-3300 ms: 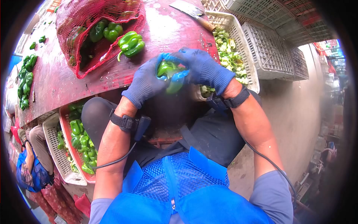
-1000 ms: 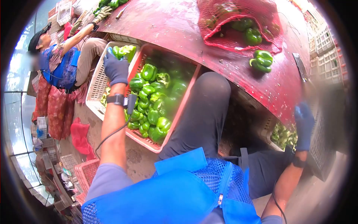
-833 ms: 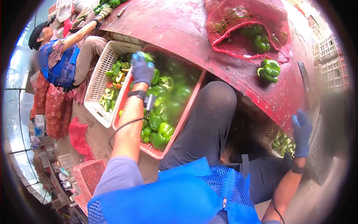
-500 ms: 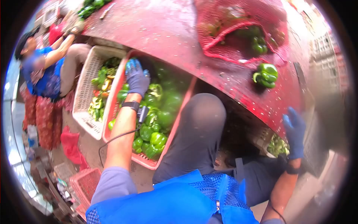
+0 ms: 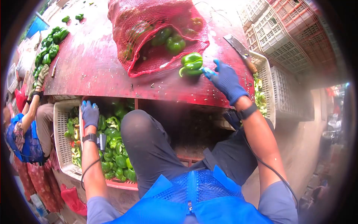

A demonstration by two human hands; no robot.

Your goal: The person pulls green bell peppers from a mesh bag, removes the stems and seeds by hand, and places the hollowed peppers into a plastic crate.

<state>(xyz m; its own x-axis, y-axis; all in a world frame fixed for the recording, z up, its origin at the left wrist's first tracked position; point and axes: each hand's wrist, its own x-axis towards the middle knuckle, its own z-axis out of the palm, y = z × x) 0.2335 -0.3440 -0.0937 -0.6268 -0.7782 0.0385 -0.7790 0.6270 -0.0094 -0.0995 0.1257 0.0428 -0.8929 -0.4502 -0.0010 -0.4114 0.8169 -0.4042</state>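
A green bell pepper (image 5: 192,64) lies on the red table at the mouth of a red mesh bag (image 5: 125,35) that holds more peppers. My right hand (image 5: 225,80), in a blue glove, reaches in from the right. Its fingers are apart, with the tips right beside that pepper. My left hand (image 5: 90,113), gloved too, is over the left edge of a red crate (image 5: 121,184) with fingers stretched out and nothing visible in them. Whole and cut-open green peppers (image 5: 115,156) fill this crate, partly hidden by my knee.
A knife (image 5: 240,53) lies at the table's right edge. Pale crates of pepper scraps stand at left (image 5: 61,145) and right (image 5: 269,80). Another person (image 5: 26,130) sits at far left, a gloved hand near piled peppers (image 5: 48,48). Stacked crates (image 5: 287,33) rise at right.
The view has swung to the right. My right hand has come up from beside the table to the loose pepper. My left hand has moved to the crate's left edge.
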